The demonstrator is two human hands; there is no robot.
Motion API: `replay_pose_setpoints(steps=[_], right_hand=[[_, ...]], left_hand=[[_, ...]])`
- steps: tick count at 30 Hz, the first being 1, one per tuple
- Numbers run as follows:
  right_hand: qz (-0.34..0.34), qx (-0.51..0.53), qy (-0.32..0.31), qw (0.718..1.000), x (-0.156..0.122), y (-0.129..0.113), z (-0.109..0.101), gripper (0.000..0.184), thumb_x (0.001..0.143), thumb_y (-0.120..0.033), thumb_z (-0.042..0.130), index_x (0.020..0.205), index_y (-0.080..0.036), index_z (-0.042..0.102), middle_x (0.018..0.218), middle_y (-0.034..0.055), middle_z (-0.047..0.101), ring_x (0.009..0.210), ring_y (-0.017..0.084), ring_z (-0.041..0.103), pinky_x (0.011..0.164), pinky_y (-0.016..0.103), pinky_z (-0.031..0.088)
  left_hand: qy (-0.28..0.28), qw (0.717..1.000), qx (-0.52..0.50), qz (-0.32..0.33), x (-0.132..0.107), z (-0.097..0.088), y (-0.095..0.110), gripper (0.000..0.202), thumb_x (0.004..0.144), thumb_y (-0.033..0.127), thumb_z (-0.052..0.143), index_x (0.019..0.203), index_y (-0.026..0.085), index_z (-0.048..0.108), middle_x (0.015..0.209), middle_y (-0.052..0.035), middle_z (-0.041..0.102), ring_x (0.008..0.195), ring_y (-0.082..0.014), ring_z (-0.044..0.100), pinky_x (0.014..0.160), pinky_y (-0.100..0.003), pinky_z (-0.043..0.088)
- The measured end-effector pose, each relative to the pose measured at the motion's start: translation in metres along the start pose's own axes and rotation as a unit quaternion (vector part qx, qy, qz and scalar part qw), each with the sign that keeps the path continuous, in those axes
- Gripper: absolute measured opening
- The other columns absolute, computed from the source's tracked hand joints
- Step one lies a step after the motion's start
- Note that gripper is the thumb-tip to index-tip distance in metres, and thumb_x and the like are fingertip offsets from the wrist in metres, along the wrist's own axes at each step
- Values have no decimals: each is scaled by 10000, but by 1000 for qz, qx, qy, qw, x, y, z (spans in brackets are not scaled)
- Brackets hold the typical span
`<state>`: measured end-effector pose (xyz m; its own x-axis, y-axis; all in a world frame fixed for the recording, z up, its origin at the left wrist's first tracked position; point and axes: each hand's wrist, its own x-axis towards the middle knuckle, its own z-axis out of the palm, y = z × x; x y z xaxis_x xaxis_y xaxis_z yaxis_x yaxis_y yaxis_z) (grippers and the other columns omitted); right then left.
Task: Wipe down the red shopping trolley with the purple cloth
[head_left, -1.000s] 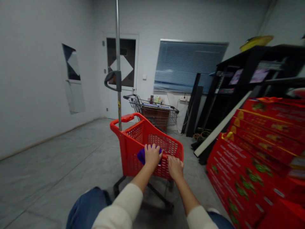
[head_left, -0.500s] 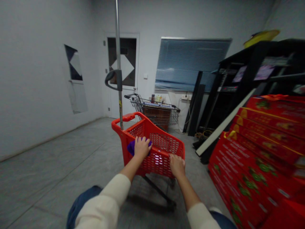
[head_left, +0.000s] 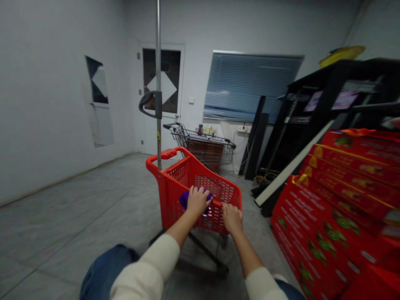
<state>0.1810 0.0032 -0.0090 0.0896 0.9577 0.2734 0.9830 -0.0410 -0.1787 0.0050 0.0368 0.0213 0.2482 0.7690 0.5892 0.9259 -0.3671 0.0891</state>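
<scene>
In a storeroom (head_left: pixel 93 179), a red plastic shopping cart (head_left: pixel 178 200) stands steadied by the right hand (head_left: pixel 232 218), fingers curled over its rim, while the left hand (head_left: pixel 197 201), fingers bent close together, clasps a purple item (head_left: pixel 184 200) at the basket's rim.

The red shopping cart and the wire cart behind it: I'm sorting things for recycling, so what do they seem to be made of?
The red shopping cart looks like moulded plastic with a slight sheen: its thick rounded rim and perforated walls seem formed in one piece. The wire cart looks like thin metal rods in a grey finish, though it is too far away to tell which metal or coating.
</scene>
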Motion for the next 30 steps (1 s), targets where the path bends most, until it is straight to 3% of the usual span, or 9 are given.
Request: replay_pose_setpoints(steps=[5, 8, 12, 16, 21, 24, 27, 30], right_hand=[[11, 0, 15, 1000, -6, -10, -1, 415, 1016, -319, 271, 1250, -264, 610, 1193, 77, 668, 1100, 205, 583, 958, 348, 357], [4, 20, 17, 1000, -10, -19, -1, 421, 1009, -298, 284, 1320, -249, 564, 1243, 78, 654, 1142, 196, 574, 975, 338, 360], [-55, 56, 4, 997, -10, -16, -1, 445, 1002, -258, 275, 1360, -215, 537, 1336, 61, 610, 1244, 179, 515, 1051, 323, 323], [-87, 42, 12, 995, -8, -1, 9, 441, 1001, -253, 272, 1244, -212, 638, 1298, 47, 637, 1321, 219, 436, 1142, 384, 215], [-105, 35, 16, 994, -5, 1, 24, 476, 1001, -220, 227, 1198, -210, 660, 1214, 61, 669, 1216, 212, 508, 1086, 348, 290], [-122, 29, 17, 992, -4, 0, 24, 471, 1000, -208, 226, 1191, -201, 656, 1180, 80, 667, 1162, 204, 533, 1047, 327, 319], [-128, 31, 9, 991, -4, 2, 22, 454, 998, -203, 238, 1178, -182, 655, 1166, 84, 664, 1147, 203, 532, 1043, 320, 314], [-124, 45, 12, 991, -4, 3, 22, 445, 1000, -201, 243, 1159, -198, 659, 1159, 74, 663, 1136, 190, 534, 1031, 295, 312]], left_hand=[[6, 999, 28, -13, 8, -18, -52, 288, 910, 479, 509, 1022, 278, 681, 1013, -80, 633, 1036, -261, 522, 1094, -473, 245], [11, 998, 42, -35, 10, -20, -66, 287, 902, 480, 517, 1021, 282, 687, 1033, -78, 637, 1065, -268, 516, 1106, -473, 231], [12, 995, 55, -77, 13, -20, -74, 277, 895, 464, 533, 1027, 280, 692, 1097, -77, 631, 1115, -282, 497, 1097, -476, 241], [-17, 997, 30, -69, 8, -15, -58, 295, 891, 486, 536, 1020, 270, 688, 1083, -76, 625, 1069, -266, 511, 1059, -465, 283], [-4, 998, -26, -50, -12, 6, 2, 308, 906, 498, 512, 1059, 280, 667, 1071, -61, 614, 1083, -256, 491, 1077, -464, 274], [-2, 999, -43, -26, -19, 13, 21, 325, 908, 514, 504, 1085, 292, 662, 1068, -56, 613, 1071, -253, 491, 1072, -456, 286], [-23, 999, -43, 21, -15, 8, 9, 347, 909, 531, 497, 1125, 307, 652, 1061, -52, 614, 1036, -240, 508, 1031, -429, 324], [-38, 999, -21, 20, -5, -2, -22, 344, 917, 532, 483, 1074, 290, 670, 1037, -55, 618, 1016, -232, 523, 1014, -422, 331]])
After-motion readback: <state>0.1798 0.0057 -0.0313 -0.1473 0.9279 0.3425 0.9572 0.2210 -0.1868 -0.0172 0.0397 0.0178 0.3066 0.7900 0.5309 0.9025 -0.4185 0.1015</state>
